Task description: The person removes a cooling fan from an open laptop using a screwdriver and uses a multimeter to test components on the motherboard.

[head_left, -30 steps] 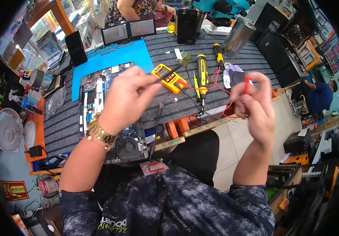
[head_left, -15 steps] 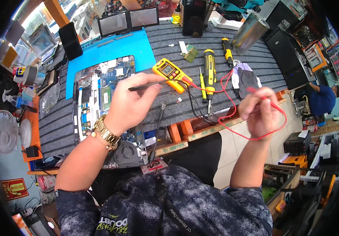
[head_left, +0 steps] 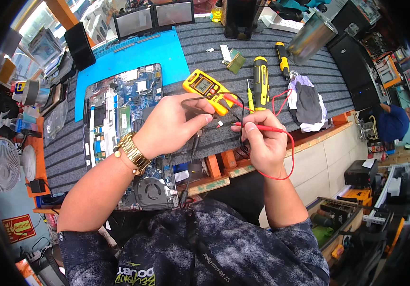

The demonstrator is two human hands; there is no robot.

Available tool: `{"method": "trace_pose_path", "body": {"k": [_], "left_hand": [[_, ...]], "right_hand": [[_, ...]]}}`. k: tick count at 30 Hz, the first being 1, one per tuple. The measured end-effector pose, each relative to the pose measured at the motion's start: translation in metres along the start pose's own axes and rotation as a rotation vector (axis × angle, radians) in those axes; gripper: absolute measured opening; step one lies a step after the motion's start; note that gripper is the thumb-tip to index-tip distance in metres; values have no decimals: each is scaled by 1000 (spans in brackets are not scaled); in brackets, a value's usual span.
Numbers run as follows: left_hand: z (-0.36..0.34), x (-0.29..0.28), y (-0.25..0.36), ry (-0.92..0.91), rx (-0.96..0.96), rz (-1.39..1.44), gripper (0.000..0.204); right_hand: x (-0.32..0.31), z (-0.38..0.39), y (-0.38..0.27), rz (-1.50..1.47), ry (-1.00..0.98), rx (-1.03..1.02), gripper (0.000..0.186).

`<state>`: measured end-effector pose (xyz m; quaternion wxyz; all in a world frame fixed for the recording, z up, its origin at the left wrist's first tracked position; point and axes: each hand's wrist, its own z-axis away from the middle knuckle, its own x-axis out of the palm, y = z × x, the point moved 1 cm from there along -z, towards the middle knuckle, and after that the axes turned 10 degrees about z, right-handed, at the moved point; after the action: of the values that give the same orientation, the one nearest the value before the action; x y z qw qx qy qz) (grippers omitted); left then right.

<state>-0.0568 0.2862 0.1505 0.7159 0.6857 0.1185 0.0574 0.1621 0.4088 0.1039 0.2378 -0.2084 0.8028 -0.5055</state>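
My left hand (head_left: 179, 121), wearing a gold watch, is closed around the black test lead of a yellow multimeter (head_left: 207, 90); its probe is mostly hidden by the hand. The black lead (head_left: 244, 107) loops from my fingers toward my right hand. Pinched in my right hand (head_left: 267, 143) is a red test probe (head_left: 264, 127), its tip pointing left toward my left fingers. Beneath and left of my left hand lies an opened laptop base (head_left: 129, 114) with its blue circuit board showing and a cooling fan (head_left: 152, 191) at its near end.
A blue mat (head_left: 167, 52) lies under the laptop's far end. Beyond my right hand are a large yellow-black screwdriver (head_left: 260, 81), a smaller one (head_left: 282, 59), a grey-and-white glove (head_left: 308, 105) and a metal cylinder (head_left: 312, 38). A black cable (head_left: 194, 152) hangs at the bench edge. A person (head_left: 394, 124) sits far right.
My right hand has moved left with the red probe, close to my left hand. The black probe, visible before, is now mostly hidden behind my left hand. The view has shifted slightly.
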Motion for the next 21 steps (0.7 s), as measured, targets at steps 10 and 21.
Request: {"method": "trace_pose_path", "body": {"k": [10,21], "left_hand": [[-2,2,2,-12,1,-214,18],[-3,2,-6,-2,77,-253,18]], "right_hand": [[0,-5,-9,388,-29,-191,2],[3,-7,-13,434,-105,-100,3]]}}
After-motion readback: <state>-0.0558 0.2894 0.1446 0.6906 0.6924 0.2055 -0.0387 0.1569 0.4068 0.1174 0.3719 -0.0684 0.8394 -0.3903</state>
